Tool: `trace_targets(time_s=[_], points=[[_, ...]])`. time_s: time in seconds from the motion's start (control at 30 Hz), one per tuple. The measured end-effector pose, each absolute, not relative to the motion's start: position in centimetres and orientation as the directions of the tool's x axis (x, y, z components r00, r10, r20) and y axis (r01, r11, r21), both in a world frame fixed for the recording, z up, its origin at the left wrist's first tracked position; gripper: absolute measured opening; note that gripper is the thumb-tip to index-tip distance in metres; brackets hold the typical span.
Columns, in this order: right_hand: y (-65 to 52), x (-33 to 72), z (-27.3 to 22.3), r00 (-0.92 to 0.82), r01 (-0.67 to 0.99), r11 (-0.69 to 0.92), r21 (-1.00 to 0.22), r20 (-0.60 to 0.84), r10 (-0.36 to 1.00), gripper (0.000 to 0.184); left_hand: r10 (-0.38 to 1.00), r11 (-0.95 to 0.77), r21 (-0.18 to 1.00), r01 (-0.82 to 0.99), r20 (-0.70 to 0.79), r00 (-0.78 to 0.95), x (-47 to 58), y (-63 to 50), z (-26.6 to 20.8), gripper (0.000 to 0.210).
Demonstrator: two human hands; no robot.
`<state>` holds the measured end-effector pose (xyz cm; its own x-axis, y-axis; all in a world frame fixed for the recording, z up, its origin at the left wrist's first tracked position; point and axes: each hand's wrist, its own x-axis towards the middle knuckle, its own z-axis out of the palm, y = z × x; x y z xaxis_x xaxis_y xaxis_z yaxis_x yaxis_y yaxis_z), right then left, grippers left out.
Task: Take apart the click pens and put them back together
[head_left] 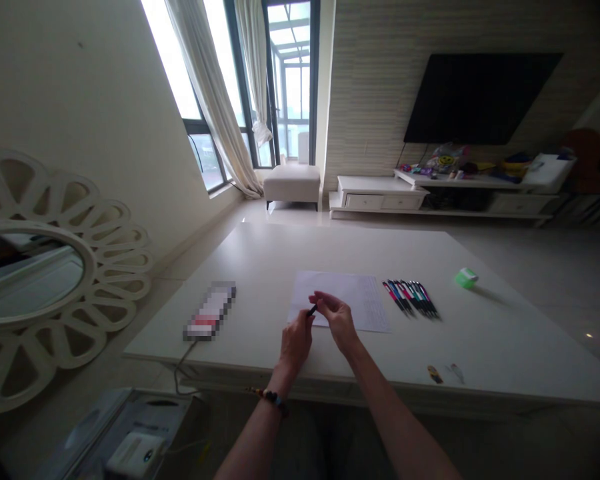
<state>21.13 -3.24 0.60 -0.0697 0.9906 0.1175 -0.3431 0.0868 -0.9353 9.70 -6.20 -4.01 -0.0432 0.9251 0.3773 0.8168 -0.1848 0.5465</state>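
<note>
The left hand [296,339] grips a dark stick [312,311] above the paper [347,287], toward the table's [260,267] near edge. The stick slants away and rightward to the right hand [336,313], bent at its far end; whether pinching it, one cannot tell.

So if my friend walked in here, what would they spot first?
Probably the left hand and right hand, meeting by the near edge of the white paper, with a small dark object between them. Next, maybe the colourful pens just right of the paper, and the big black screen at upper right.
</note>
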Motion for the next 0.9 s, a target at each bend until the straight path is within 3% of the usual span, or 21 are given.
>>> trace_targets(time_s=[0.1, 0.23, 0.37, 0.5, 0.73, 0.9], points=[[-3.23, 21.14, 0.54, -0.014, -0.295, 0.076, -0.952, 0.084, 0.996, 0.032, 0.922, -0.199, 0.547, 0.813, 0.387, -0.034, 9.64, -6.20, -4.07, 0.021], [-3.08, 21.32, 0.31, -0.111, -0.370, 0.057, -0.927, 0.105, 0.988, 0.035, 0.924, -0.183, 0.556, 0.811, 0.378, -0.051, 9.60, -6.16, -4.04, 0.021], [-3.00, 21.35, 0.03, -0.028, -0.319, 0.089, -0.944, 0.103, 0.994, 0.027, 0.926, -0.180, 0.569, 0.802, 0.374, -0.057, 9.61, -6.09, -4.01, 0.020], [-3.10, 21.15, 0.06, -0.120, -0.398, 0.055, -0.916, 0.111, 0.986, 0.029, 0.922, -0.194, 0.577, 0.793, 0.383, -0.053, 9.57, -6.05, -4.14, 0.022], [-3.21, 21.20, 0.38, -0.118, -0.379, 0.075, -0.922, 0.128, 0.985, 0.027, 0.916, -0.205, 0.576, 0.791, 0.397, -0.051, 9.51, -6.14, -4.08, 0.023], [-3.14, 21.16, 0.31, -0.020, -0.309, 0.118, -0.944, 0.130, 0.991, 0.029, 0.911, -0.225, 0.569, 0.791, 0.411, -0.036, 9.54, -6.13, -4.01, 0.022]])
